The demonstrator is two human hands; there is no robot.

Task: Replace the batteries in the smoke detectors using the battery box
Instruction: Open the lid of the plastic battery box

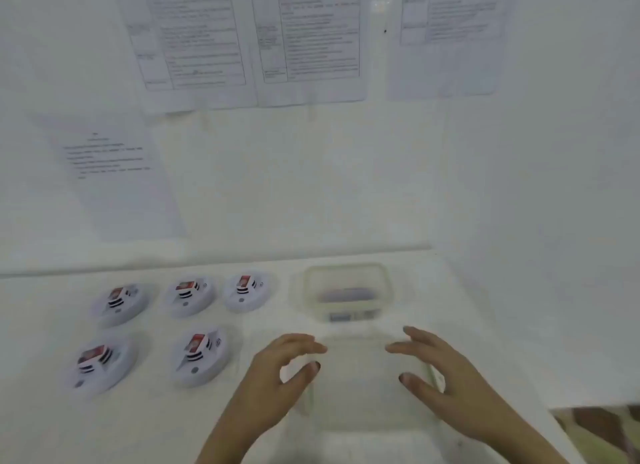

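Observation:
Several white round smoke detectors with red-and-black labels lie on the white table in two rows, the back row around (pixel 188 295) and the front row around (pixel 199 358). A clear plastic battery box (pixel 348 292) with batteries inside stands at the back right. In front of it lies a clear flat lid or tray (pixel 363 387). My left hand (pixel 277 377) hovers at its left edge and my right hand (pixel 446 377) at its right edge, fingers spread and curled. Neither hand holds anything. The picture is blurred.
Printed sheets (pixel 249 40) hang on the white wall behind the table, and another sheet (pixel 114 183) hangs lower left. The table's right edge (pixel 554 415) ends near my right wrist, with patterned floor beyond.

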